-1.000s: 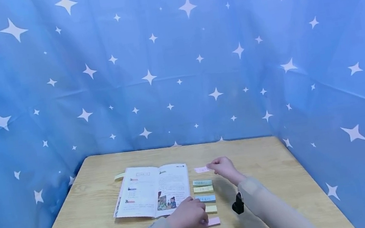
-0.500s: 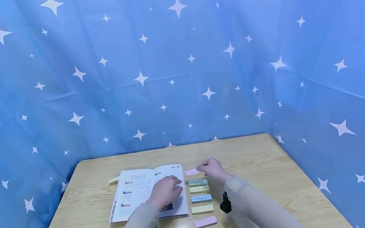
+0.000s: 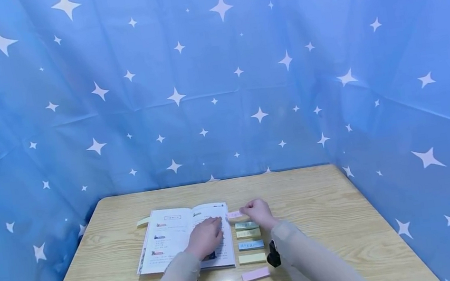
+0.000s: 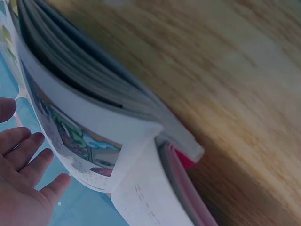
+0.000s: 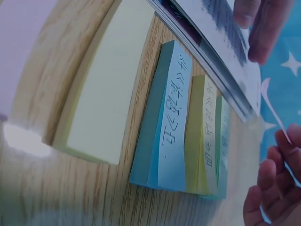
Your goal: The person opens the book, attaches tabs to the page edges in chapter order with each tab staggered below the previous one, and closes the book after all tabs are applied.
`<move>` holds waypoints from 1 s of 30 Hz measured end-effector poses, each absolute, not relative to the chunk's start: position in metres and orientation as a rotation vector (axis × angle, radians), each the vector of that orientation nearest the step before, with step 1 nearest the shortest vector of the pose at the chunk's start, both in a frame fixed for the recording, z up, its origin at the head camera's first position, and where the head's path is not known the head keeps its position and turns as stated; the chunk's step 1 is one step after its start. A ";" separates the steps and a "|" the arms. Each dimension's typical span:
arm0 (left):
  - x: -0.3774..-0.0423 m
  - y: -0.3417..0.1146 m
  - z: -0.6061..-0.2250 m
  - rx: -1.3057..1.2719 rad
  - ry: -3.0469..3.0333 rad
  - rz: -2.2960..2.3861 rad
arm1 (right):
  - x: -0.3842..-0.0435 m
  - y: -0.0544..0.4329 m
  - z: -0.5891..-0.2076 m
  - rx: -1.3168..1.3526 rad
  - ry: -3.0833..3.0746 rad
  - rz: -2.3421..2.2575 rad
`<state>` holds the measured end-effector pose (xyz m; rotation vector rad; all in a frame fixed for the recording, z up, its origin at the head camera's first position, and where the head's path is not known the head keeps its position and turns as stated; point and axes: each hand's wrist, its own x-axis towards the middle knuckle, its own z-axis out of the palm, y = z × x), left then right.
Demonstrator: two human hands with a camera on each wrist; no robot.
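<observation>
An open book [image 3: 170, 244] lies on the table, with printed text and pictures on its pages. My left hand [image 3: 205, 238] is over the right page, its fingers loosely extended toward the outer edge; the left wrist view shows this hand [image 4: 26, 176] with nothing held. Between thumb and fingertips, my right hand [image 3: 258, 212] pinches a pink sticky note [image 3: 234, 214] with handwriting. The note's free end meets the upper right edge of the page. Seen from the right wrist, the thin note [image 5: 273, 107] is curved, one end in the fingertips.
Right of the book runs a column of sticky note pads: green [image 3: 246, 225], yellow [image 3: 248, 233], blue [image 3: 250, 245], pale yellow [image 3: 252, 258] and pink [image 3: 256, 275]. A pale tab [image 3: 143, 222] sticks out from the book's left side. A starry blue curtain [image 3: 199, 77] surrounds the table.
My left hand has left the pink pad at the front and come over the right page. My right hand has brought the pink sticky note left to the page edge.
</observation>
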<state>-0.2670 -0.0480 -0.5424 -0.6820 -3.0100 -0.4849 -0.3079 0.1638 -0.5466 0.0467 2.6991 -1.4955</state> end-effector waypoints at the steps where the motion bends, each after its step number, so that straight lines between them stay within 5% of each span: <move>1: -0.267 -0.047 -0.542 -0.680 -3.018 -0.484 | -0.308 0.163 -0.547 0.048 2.704 -1.495; 30: -0.270 -0.038 -0.561 -0.655 -3.025 -0.500 | -0.307 0.154 -0.552 0.105 2.733 -1.379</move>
